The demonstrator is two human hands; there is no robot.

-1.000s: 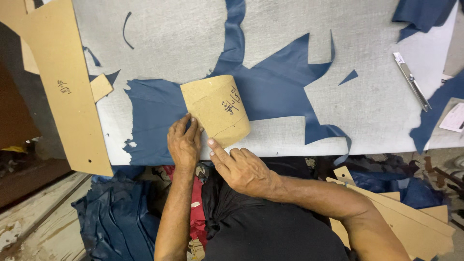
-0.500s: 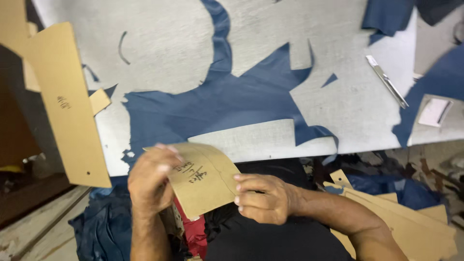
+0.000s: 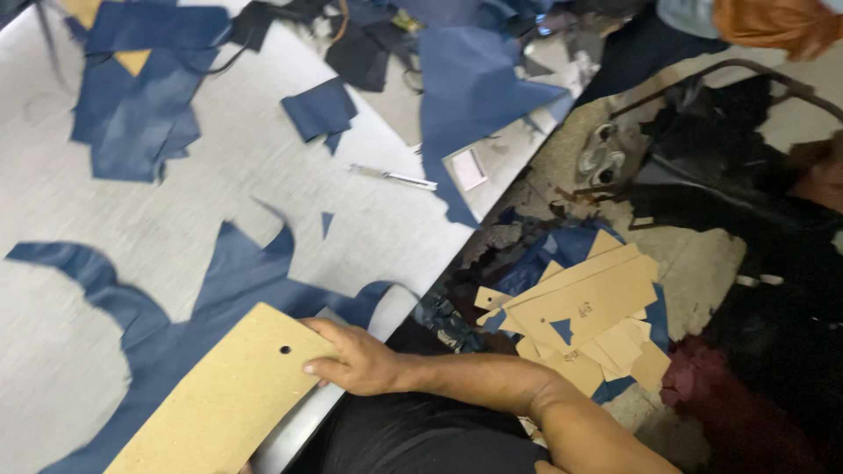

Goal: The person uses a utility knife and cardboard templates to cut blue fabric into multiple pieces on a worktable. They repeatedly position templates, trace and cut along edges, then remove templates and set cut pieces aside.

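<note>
My right hand (image 3: 356,360) grips the right end of a long tan cardboard template (image 3: 219,399) with a small round hole near that end. The template lies slanted over a cut sheet of blue leather (image 3: 237,276) at the near edge of the grey table (image 3: 176,202). My forearm reaches in from the lower right. My left hand is out of sight.
A metal cutting knife (image 3: 392,177) and a small white card (image 3: 468,168) lie near the table's right edge. Blue leather offcuts (image 3: 320,108) sit further back. Beside the table, a pile of cardboard templates (image 3: 588,307) rests on the floor among dark scraps. Another person (image 3: 755,22) is at the top right.
The view has swung to the right. The small template my hands lifted off the table is gone from sight. My right hand now holds a longer template on the blue leather.
</note>
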